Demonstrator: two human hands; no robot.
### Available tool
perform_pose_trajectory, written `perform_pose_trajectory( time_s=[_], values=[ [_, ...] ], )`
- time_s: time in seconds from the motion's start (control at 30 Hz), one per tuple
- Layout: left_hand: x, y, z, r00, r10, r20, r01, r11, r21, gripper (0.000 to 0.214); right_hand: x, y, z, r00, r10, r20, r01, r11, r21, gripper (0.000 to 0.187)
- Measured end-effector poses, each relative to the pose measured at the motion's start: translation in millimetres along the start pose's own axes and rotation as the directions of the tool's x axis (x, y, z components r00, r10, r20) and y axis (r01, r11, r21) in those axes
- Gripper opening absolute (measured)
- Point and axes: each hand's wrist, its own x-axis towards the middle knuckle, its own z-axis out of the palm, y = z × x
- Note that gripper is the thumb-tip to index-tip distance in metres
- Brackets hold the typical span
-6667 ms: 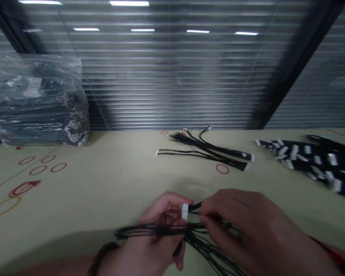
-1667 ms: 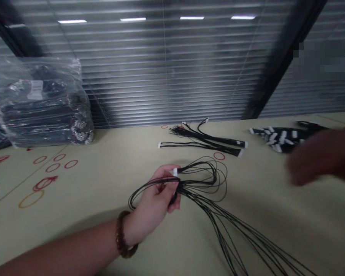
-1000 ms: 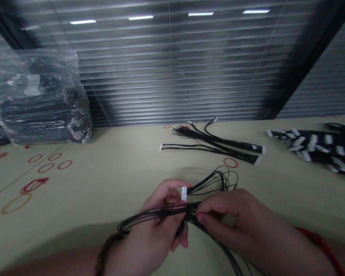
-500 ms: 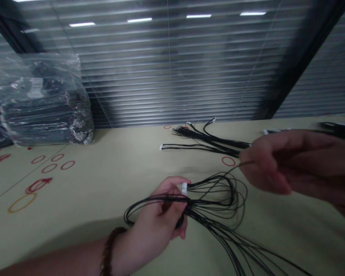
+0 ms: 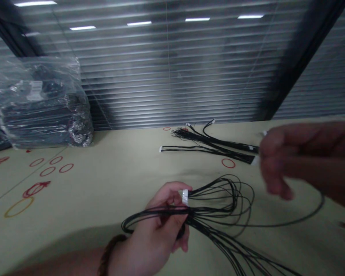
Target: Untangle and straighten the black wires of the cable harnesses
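Observation:
My left hand [image 5: 161, 226] is closed around a bundle of thin black wires [image 5: 209, 211]. A white connector [image 5: 185, 196] shows between its thumb and fingers, with wires looping out to the right and back. Loose wire ends fan toward the lower right, beyond the frame. My right hand [image 5: 301, 157], somewhat blurred, is raised at the right with its fingers pinched. A single black wire [image 5: 287, 223] runs from the bundle and curves up behind this hand; its end is hidden by the fingers.
More black wire harnesses [image 5: 212, 143] with white connectors lie on the pale table [image 5: 117, 165] at the back. A clear plastic bag [image 5: 43, 103] packed with dark cables stands at the left. Red rings [image 5: 228, 163] and a yellow ring [image 5: 18, 207] are on the tabletop. Behind are window blinds [image 5: 172, 69].
My right hand has moved to the right, away from the bundle. The single wire, earlier stretched up from the bundle to its fingertips, now bows out low to the right. My left hand keeps its hold.

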Motion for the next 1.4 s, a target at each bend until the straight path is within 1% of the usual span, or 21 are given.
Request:
perform_pose_trajectory(
  time_s=[0.03,0.13,0.17,0.23,0.4,0.57,0.7,0.8,0.9,1.0,1.13,1.23,1.33,1.4],
  values=[
    [-0.2,0.0,0.0,1.0,0.008,0.004,-0.008,1.0,0.003,0.021,-4.6,-9.5,14.3,0.995,-0.062,0.078,0.055,0.995,0.08,0.019],
    [-1.5,1.6,1.2,1.0,0.017,-0.002,-0.017,1.0,0.007,0.019,-17.3,-27.3,51.5,0.991,-0.115,0.076,0.119,0.991,-0.053,0.018],
    [-2.2,2.4,1.9,1.0,0.018,-0.001,-0.018,1.0,0.011,0.019,-20.5,-29.3,59.6,0.989,-0.131,0.063,0.137,0.984,-0.112,0.019],
    [-3.6,4.0,3.3,1.0,0.022,0.009,-0.022,1.0,0.014,0.019,-24.6,-29.1,68.9,0.985,-0.167,0.053,0.174,0.969,-0.174,0.018],
    [-5.1,6.4,4.4,0.999,0.023,0.026,-0.022,1.0,-0.015,0.024,-26.0,-24.6,70.2,0.982,-0.187,0.022,0.187,0.957,-0.221,0.017],
    [-4.4,6.9,5.4,0.999,0.011,0.035,-0.01,0.999,-0.031,0.028,-25.0,-25.0,72.0,0.969,-0.247,-0.011,0.235,0.934,-0.27,0.017],
    [-7.4,4.3,3.5,0.999,0.023,0.031,-0.023,1.0,-0.006,0.025,-25.7,-25.5,74.0,0.959,-0.283,-0.011,0.266,0.915,-0.304,0.018],
    [-11.6,0.7,0.3,0.999,0.027,0.028,-0.028,0.998,0.052,0.019,-27.7,-26.2,74.0,0.95,-0.31,-0.027,0.287,0.908,-0.306,0.02],
    [-14.6,-3.1,-1.1,0.999,0.045,0.022,-0.047,0.995,0.09,0.015,-29.5,-27.7,73.1,0.95,-0.31,-0.032,0.286,0.909,-0.304,0.021],
    [-14.6,-7.1,-0.3,0.997,0.075,0.007,-0.075,0.993,0.09,0.015,-29.8,-29.8,71.6,0.95,-0.311,-0.017,0.294,0.915,-0.275,0.02],
    [-12.3,-10.7,1.2,0.996,0.088,-0.028,-0.085,0.994,0.071,0.015,-28.1,-32.0,71.6,0.964,-0.264,-0.005,0.258,0.944,-0.206,0.018],
    [-12.7,-10.2,1.0,0.997,0.072,-0.012,-0.071,0.995,0.068,0.014,-27.4,-31.4,75.0,0.976,-0.215,0.025,0.216,0.962,-0.167,0.016],
    [-15.1,-8.8,0.8,0.999,0.04,0.031,-0.042,0.996,0.077,0.015,-28.6,-29.2,81.1,0.973,-0.227,0.033,0.229,0.963,-0.139,0.017],
    [-15.7,-8.2,1.5,0.999,0.032,0.039,-0.035,0.996,0.077,0.016,-28.8,-27.5,85.2,0.972,-0.233,0.035,0.235,0.962,-0.14,0.018]
  ],
)
